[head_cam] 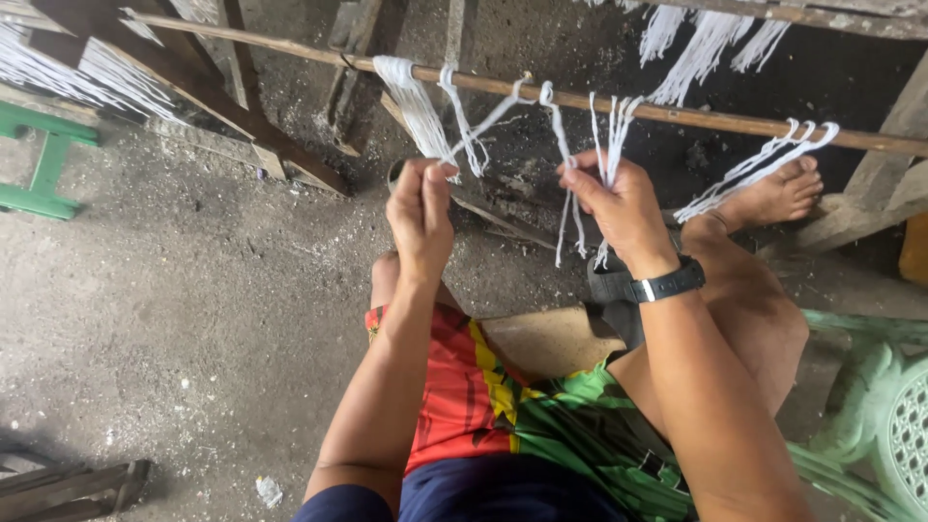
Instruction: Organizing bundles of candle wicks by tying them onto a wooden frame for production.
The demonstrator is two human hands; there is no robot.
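Observation:
A thin wooden rod (696,118) runs across the upper part of the view, with several bundles of white cotton strands (416,106) looped over it. My left hand (420,217) is raised below the rod, its fingers pinched on white strands that hang from the left bundle. My right hand (623,208), with a black watch (667,283) on the wrist, grips other white strands (604,145) hanging near the rod's middle. More looped strands (764,164) hang to the right, near my bare foot (773,193).
I sit low, knees up, over a dusty concrete floor (174,309). A dark wooden frame (193,87) stands at the upper left, a green stool (43,159) at the far left, a pale green plastic chair (880,406) at the right, and a black sandal (614,290) under my right arm.

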